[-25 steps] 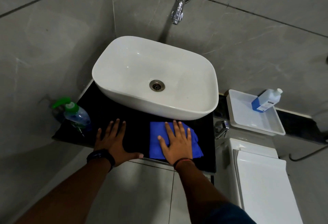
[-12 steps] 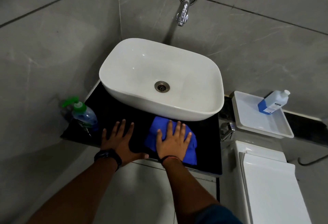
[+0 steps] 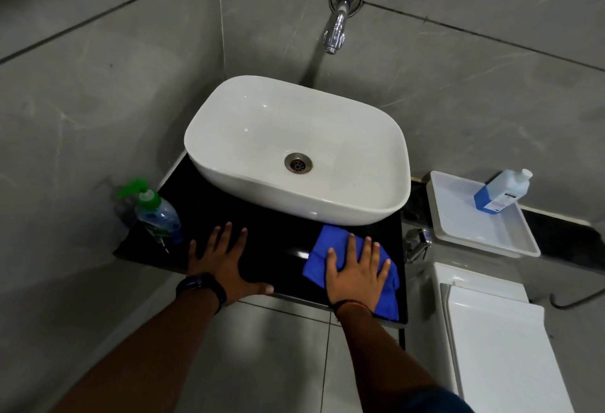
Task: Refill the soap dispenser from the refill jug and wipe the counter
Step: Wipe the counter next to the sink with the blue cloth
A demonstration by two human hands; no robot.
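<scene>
Fingers (image 3: 352, 247) of the right hand (image 3: 358, 276) lie straight and spread, pressing flat on a crumpled blue microfibre cloth (image 3: 329, 244) at the lower centre-right of the frame; nothing is gripped. That cloth sits on the glossy black stone counter (image 3: 278, 239), near its right front corner and just below the white oval ceramic basin (image 3: 311, 206). To the left, the left hand (image 3: 222, 263), with a dark watch (image 3: 201, 286) on its wrist, rests palm down on bare counter, its fingers likewise straight and splayed, the thumb along the front edge. Both hands are well apart. At mid-left of the frame the clear plastic soap dispenser with a green pump (image 3: 157, 213) stands upright at the counter's left end, just beside the left hand. At mid-right, the blue refill jug with a white cap (image 3: 501, 191) leans in the far corner of a shallow white rectangular tray (image 3: 484, 239). A chrome wall tap (image 3: 337, 24) hangs over the basin at top centre.
</scene>
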